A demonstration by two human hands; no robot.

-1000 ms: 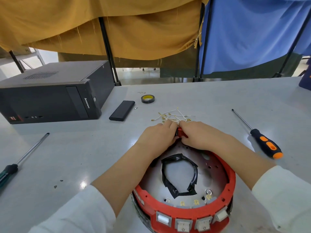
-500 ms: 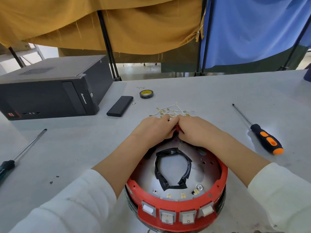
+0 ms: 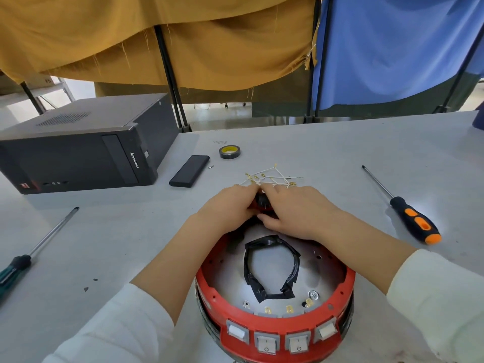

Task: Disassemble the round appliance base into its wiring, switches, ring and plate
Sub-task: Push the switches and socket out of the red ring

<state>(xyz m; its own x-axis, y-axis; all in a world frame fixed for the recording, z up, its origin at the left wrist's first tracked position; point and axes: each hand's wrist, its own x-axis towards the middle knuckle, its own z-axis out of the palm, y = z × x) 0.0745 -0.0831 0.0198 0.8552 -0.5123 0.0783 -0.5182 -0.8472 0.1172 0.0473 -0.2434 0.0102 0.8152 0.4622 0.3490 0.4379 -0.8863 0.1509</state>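
Head view: both hands meet at the far rim of the round appliance base (image 3: 275, 323). The left hand (image 3: 227, 208) and right hand (image 3: 293, 213) have fingers curled around a small dark part (image 3: 262, 203) set in the red ring (image 3: 277, 334); what exactly each finger grips is hidden between the hands. The base sits at the near edge of the tabletop (image 3: 327, 153), at its middle. Its metal plate (image 3: 311, 271) faces up inside the ring, with a loop of black tape (image 3: 272, 268) lying on it. Four white rocker switches (image 3: 281, 341) line the ring's near side, brass terminals showing just behind them.

Just beyond the hands lies a loose bundle of white wires (image 3: 272, 176) with brass ends. Farther back stand a roll of tape (image 3: 230, 152) and a flat black case (image 3: 189, 171). An orange-handled screwdriver (image 3: 408, 216) lies toward the right edge, a dark-handled screwdriver (image 3: 31, 254) toward the left edge. A black computer tower (image 3: 78, 150) lies on its side at the far left corner.
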